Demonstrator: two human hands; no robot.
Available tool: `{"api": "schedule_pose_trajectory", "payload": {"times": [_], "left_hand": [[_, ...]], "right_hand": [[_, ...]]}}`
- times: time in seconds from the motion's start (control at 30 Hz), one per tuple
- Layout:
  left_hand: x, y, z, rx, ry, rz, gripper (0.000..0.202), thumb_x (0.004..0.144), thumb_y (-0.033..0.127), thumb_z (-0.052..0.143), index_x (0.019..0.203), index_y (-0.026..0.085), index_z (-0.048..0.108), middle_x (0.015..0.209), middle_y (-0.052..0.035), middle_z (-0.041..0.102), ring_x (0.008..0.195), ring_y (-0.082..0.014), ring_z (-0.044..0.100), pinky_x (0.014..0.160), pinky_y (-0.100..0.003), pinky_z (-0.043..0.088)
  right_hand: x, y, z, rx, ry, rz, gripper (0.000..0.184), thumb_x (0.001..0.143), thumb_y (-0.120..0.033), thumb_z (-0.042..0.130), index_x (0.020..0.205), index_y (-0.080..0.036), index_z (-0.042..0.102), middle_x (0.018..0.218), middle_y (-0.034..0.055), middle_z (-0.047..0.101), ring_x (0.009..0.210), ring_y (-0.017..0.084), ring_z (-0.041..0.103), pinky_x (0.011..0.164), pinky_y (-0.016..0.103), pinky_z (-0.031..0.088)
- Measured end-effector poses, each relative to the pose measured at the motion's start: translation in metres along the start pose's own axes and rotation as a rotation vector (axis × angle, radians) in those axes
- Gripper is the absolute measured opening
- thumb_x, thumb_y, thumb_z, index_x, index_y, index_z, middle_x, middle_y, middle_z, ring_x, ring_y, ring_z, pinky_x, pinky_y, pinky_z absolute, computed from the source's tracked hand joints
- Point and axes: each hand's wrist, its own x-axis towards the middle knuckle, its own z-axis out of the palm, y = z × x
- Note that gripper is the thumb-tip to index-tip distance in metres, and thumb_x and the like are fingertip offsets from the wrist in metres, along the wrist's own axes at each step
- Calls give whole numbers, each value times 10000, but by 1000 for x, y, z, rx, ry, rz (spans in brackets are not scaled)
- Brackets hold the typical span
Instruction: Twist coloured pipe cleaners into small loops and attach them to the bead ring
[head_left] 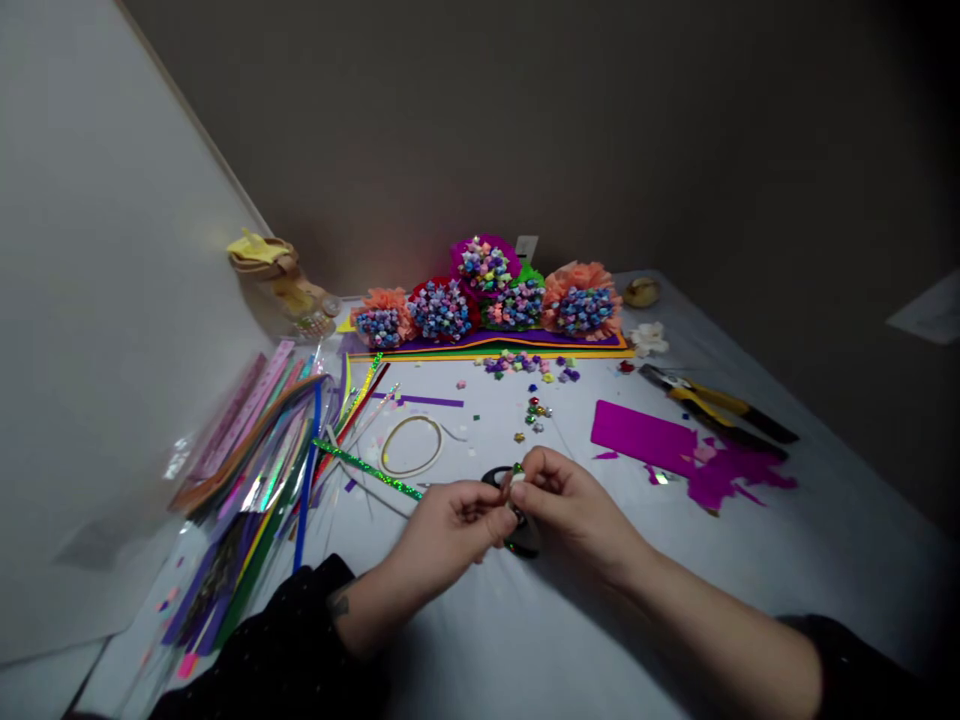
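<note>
Fingertips point(513, 487) of both hands met on one small pale piece point(517, 482), probably folded paper, though it was too small to identify with confidence. Left hand point(450, 530) and right hand point(577, 505) pinched it together, raised just above one black ring-shaped object point(521, 540) on the counter point(465, 650), a position that kept the piece in the head camera's view. One green holographic strip point(367, 470) lay nearest the left hand, with one pale looped strip point(411, 445) beyond it. Many coloured strips point(259, 450) were fanned at left, within reach. Five paper-star clusters point(484, 265) stood grouped against the wall, above loose paper stars point(517, 365). One magenta sheet point(643, 437) and one pair of yellow-handled pliers point(712, 405) lay at right.
</note>
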Motion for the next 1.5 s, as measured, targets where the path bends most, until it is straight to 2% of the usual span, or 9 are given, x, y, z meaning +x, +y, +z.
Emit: {"api": "schedule_pose_trajectory", "payload": {"times": [0.1,0.2,0.43,0.57,0.7,0.9,1.1,1.33,1.5], "left_hand": [[0,2,1,-9,63,-14,300,744,397,612,868,127,652,582,26,548,467,-73,430,436,-186,321],[-1,4,2,33,112,-15,248,750,367,591,781,130,657,547,25,546,449,-71,418,423,-185,305],[0,0,-2,94,262,112,171,755,303,583,698,148,628,591,15,571,520,-91,470,495,-196,373],[2,-6,-2,92,229,160,153,754,279,585,714,142,639,671,-9,618,632,-120,543,608,-218,434],[3,-7,0,122,160,158,147,751,268,581,729,141,650,682,-16,632,653,-132,562,621,-224,444],[3,-3,-3,123,271,176,152,738,277,578,740,141,645,691,-25,645,646,-138,583,614,-223,467],[4,-7,-4,222,329,212,138,732,257,566,745,150,651,707,-26,658,639,-139,589,584,-216,468],[5,-1,-3,120,302,158,135,693,273,575,695,151,632,648,-7,630,604,-126,561,581,-217,451],[6,3,-5,-25,272,61,109,683,258,569,647,156,570,502,46,518,430,-65,408,430,-170,342]], "right_hand": [[-1,-1,1,-53,28,-20,317,688,-367,752,697,-186,493,654,-20,616,595,119,543,571,253,393],[-2,-4,3,-140,78,-39,305,679,-361,752,690,-182,506,618,-27,598,580,112,533,556,243,389],[-6,-11,7,-346,130,-107,212,693,-338,697,771,-184,574,637,-19,583,596,120,540,574,252,424],[-8,-8,5,-499,145,-169,148,737,-263,639,825,-204,536,659,-13,616,612,127,569,591,249,448],[-10,-5,4,-621,142,-237,96,753,-236,605,827,-211,549,704,4,646,650,142,608,597,247,469],[-12,-8,5,-720,88,-262,92,756,-241,606,828,-204,650,734,19,686,657,153,621,607,259,484],[-10,-9,7,-655,105,-172,90,732,-281,624,728,-192,637,643,0,636,589,130,555,546,244,432],[-7,-8,9,-407,36,54,277,705,-412,668,649,-158,573,518,-39,496,467,77,420,451,218,330],[-9,-9,7,-357,-13,-63,213,750,-327,634,911,-188,636,633,-3,620,530,111,530,506,243,419]]}}
